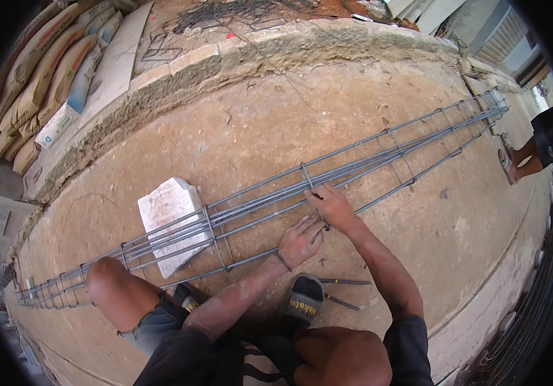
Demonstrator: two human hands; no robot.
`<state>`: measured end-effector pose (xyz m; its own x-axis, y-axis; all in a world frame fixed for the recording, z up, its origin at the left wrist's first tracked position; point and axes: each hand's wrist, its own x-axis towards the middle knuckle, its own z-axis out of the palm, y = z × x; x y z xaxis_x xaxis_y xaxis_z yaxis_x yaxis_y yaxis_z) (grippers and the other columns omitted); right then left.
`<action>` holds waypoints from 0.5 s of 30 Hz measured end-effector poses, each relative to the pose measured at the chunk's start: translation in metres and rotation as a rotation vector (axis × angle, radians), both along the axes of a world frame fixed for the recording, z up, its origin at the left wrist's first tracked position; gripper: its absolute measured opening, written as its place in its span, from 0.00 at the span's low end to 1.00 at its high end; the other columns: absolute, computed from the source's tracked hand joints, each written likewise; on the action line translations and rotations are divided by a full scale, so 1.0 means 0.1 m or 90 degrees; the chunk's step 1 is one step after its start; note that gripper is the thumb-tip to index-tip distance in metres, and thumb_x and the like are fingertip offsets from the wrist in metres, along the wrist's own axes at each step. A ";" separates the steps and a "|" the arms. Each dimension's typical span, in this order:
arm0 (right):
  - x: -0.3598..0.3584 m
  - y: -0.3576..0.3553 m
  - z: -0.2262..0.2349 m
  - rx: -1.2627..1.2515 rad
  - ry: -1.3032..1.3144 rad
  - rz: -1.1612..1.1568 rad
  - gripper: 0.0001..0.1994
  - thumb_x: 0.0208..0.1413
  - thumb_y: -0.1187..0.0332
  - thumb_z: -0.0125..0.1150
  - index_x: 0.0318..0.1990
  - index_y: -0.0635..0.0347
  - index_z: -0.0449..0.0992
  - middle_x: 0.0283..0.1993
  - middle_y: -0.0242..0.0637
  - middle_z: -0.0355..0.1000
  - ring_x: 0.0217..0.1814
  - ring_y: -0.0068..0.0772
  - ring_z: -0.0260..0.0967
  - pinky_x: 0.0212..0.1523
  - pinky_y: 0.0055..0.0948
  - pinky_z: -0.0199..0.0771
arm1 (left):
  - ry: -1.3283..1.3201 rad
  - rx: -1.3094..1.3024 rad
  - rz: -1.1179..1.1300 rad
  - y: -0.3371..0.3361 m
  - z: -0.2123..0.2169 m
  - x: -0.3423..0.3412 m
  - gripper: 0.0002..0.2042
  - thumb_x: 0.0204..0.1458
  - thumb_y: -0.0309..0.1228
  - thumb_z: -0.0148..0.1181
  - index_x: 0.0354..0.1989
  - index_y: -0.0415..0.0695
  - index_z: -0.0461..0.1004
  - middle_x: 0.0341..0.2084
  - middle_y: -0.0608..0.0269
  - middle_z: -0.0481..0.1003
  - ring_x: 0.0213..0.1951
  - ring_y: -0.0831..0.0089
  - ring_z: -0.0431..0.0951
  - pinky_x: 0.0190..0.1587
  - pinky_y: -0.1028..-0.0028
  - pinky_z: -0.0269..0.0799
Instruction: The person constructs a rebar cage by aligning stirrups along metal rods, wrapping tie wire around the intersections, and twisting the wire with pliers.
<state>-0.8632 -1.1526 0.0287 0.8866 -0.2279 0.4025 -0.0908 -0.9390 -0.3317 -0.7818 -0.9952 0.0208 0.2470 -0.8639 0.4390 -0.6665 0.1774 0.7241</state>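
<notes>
A long rebar cage [270, 204] of steel bars and rectangular stirrups runs diagonally across the ground in front of me. Near its middle, my right hand [336, 207] curls its fingers over the bars, gripping a stirrup [304, 174] there. Just below and to the left, my left hand [300, 242] pinches thin tie wire at the lower bar, close to the right fingers. A wire end [323, 252] hangs beneath; the joint itself is partly hidden by fingers. Pincers [344, 297] with dark, yellow-banded handles lie beside my sandal.
A white block [170, 199] sits under the cage on the left. Filled sacks [51, 71] are stacked at far left behind a rough concrete ledge [238, 61]. Loose stirrups [225, 19] lie beyond it. Another person's leg [526, 159] stands near the cage's right end; long bars [534, 289] lie at right.
</notes>
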 end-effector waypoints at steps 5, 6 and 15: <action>0.10 -0.01 0.09 -0.043 0.093 0.047 0.13 0.45 0.74 0.56 0.40 0.64 0.76 0.42 0.39 0.67 0.49 0.40 0.67 0.45 0.33 0.73 | 0.082 0.053 0.022 0.04 -0.04 0.04 0.16 0.45 0.22 0.57 0.45 0.39 0.75 0.45 0.45 0.76 0.46 0.49 0.77 0.50 0.59 0.74; 0.13 -0.02 0.12 -0.076 0.132 0.067 0.11 0.45 0.74 0.55 0.38 0.65 0.76 0.42 0.40 0.67 0.49 0.41 0.67 0.46 0.33 0.73 | 0.168 0.096 0.045 0.05 -0.05 0.08 0.17 0.44 0.22 0.56 0.45 0.39 0.75 0.45 0.45 0.76 0.45 0.49 0.77 0.48 0.58 0.74; 0.18 0.02 0.06 0.219 0.079 -0.098 0.04 0.50 0.74 0.59 0.33 0.62 0.76 0.35 0.46 0.68 0.41 0.50 0.68 0.41 0.41 0.71 | -0.122 0.033 0.135 -0.30 0.02 0.50 0.17 0.42 0.23 0.58 0.44 0.38 0.75 0.39 0.54 0.73 0.45 0.55 0.71 0.47 0.62 0.70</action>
